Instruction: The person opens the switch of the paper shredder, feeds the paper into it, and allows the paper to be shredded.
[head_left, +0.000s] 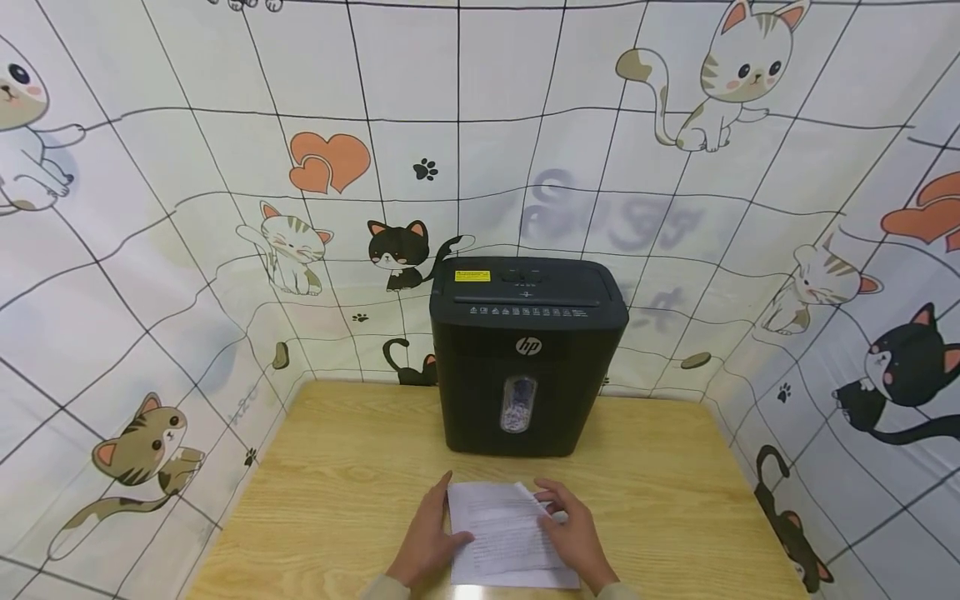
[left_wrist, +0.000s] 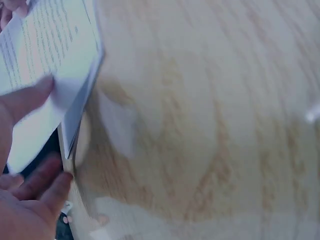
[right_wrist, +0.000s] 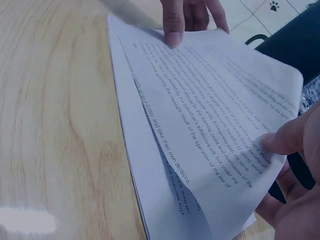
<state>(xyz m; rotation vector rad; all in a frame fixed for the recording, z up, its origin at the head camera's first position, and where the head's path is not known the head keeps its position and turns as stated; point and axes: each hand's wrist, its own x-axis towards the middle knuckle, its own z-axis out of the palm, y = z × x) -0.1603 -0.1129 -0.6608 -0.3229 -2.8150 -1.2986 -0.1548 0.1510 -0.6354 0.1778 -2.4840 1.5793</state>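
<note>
Several sheets of printed paper [head_left: 498, 542] are stacked near the front of the table, below the paper shredder. My left hand [head_left: 430, 537] holds the stack at its left side, thumb on top and fingers beyond the edge. At the opposite side, my right hand [head_left: 576, 533] pinches the top sheet [right_wrist: 200, 110], thumb above and fingers beneath. That sheet is bent up and lies askew over the lower sheets [right_wrist: 134, 150], whose print shows partly under it. In the left wrist view the left thumb [left_wrist: 32, 100] presses on the printed face.
A black HP paper shredder [head_left: 480, 392] stands upright at the back of the wooden table [head_left: 337, 467]. Paper shreds [head_left: 516, 415] show through its front window. White cat-patterned sheeting [head_left: 480, 150] surrounds the table at the back and both sides.
</note>
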